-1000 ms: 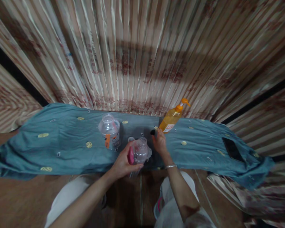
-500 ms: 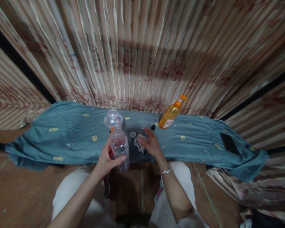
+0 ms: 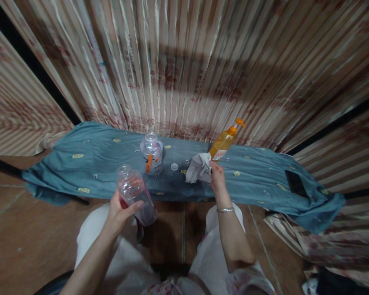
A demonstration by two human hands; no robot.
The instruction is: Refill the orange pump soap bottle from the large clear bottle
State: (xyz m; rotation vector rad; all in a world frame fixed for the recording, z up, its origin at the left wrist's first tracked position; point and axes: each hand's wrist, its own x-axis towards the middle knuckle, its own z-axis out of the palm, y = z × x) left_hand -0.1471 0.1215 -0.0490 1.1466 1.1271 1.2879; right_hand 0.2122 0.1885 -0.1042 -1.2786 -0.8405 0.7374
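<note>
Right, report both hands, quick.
Left hand: closed around a clear plastic bottle.
Right hand: closed on the edge of a pale grey cloth.

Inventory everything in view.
held bottle: 1, clear, left hand
rag: 1, grey, right hand
labelled bottle: 1, clear, left of centre
pump bottle: 1, amber, beyond rag
disc: 1, whitish, left of rag
phone: 1, black, far right
cover: 1, teal, across middle
curtain: uncounted, beige, behind
poles: several, black, both sides
floor: 1, brown, below
bundle: 1, mostly black, bottom right
bracelet: 1, silver, right wrist
trousers: 1 pair, white, below
left hand: 1, bare, round bottle
right hand: 1, bare, on rag
</note>
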